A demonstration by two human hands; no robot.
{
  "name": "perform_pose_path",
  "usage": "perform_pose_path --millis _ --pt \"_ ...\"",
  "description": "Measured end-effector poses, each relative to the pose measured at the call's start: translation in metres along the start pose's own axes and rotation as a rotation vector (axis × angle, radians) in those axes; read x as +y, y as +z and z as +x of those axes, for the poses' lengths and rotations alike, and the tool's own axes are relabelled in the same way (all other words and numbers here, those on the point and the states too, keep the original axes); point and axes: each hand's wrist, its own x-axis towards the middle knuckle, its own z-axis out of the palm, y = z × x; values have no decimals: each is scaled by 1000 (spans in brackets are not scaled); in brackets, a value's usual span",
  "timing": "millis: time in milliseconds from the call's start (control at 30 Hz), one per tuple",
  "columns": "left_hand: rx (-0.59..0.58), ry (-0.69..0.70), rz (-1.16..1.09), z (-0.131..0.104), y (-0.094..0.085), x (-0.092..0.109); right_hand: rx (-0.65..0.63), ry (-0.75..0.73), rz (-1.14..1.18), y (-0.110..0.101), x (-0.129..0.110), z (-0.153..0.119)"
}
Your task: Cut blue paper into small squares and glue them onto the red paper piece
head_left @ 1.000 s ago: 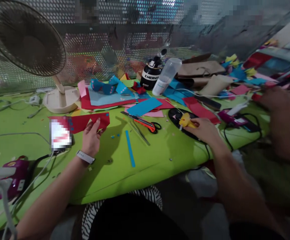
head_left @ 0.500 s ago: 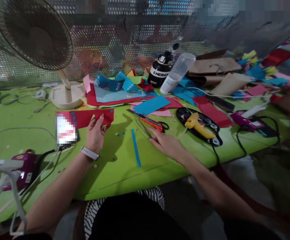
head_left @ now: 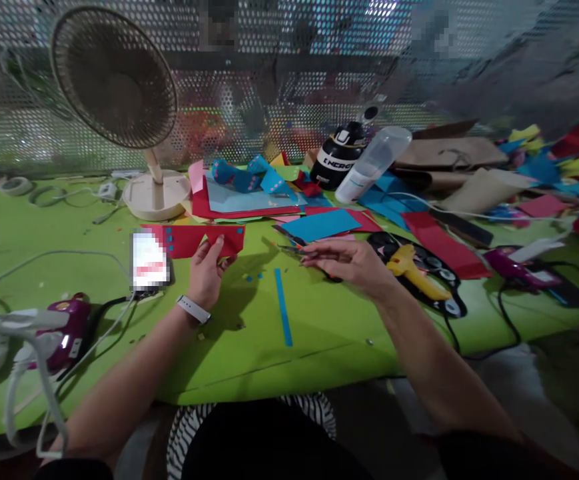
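My left hand [head_left: 208, 268] pinches a folded strip of red paper [head_left: 186, 241] that carries small blue squares near its ends. The paper is held above the table, beside a lit phone [head_left: 150, 260]. In my right hand [head_left: 346, 263] is a pair of metal tweezers [head_left: 293, 251], tips pointing left toward the red strip and apart from it. Below and between my hands lies a narrow blue paper strip [head_left: 283, 307]. Tiny blue paper squares [head_left: 249, 277] lie near my left hand. Scissors and an orange-handled cutter are mostly hidden behind my right hand.
A yellow glue gun [head_left: 416, 270] rests on a black palette-shaped tray [head_left: 456, 305] at right. Behind are coloured papers [head_left: 319, 225], a black bottle [head_left: 338, 160] and a clear bottle [head_left: 376, 163]. A fan [head_left: 156, 193], cables and a purple power strip [head_left: 64, 330] occupy the left.
My right hand has picked the tweezers up off the table and raised them. My left hand still holds the red strip. The view has shifted slightly left.
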Motion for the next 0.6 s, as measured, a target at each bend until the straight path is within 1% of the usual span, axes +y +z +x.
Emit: perform_pose_path --millis 100,200,233,300,367,467,533,600 --pt "0 -2 -1 0 0 0 143 -91 -48 10 -3 13" --pt "7 -5 -3 0 0 0 299 -192 -96 18 -1 27" --pt "12 -5 -4 0 0 0 331 -211 -114 20 0 31" --pt "22 -2 -4 1 0 -1 351 -231 -182 23 5 36" --pt "29 -2 -2 2 0 -1 316 -263 -314 24 9 37" --pt "29 -3 22 4 -1 -2 160 -314 -477 22 13 33" --pt "34 -2 50 4 -1 -3 59 -298 -527 18 14 30" --pt "47 -4 70 4 -1 -4 -16 -248 -562 15 14 27"
